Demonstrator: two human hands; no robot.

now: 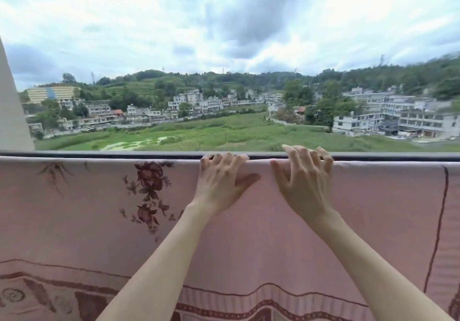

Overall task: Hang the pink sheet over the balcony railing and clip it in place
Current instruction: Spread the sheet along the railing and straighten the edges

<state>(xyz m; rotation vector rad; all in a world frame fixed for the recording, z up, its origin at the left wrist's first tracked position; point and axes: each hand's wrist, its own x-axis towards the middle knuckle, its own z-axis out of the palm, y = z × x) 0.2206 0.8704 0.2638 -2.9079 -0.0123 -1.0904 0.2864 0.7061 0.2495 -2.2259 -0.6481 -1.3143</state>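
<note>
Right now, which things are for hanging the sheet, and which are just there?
For the job: pink sheet, balcony railing, left hand, right hand. No clips visible.
Just there: white wall edge, houses, green field.

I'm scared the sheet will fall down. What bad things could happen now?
No clip shows on the pink sheet yet, so it might slide off the railing and drop outside. Only the left hand curls over the top edge; the right hand touches loosely, so a gust might lift that side.
</note>
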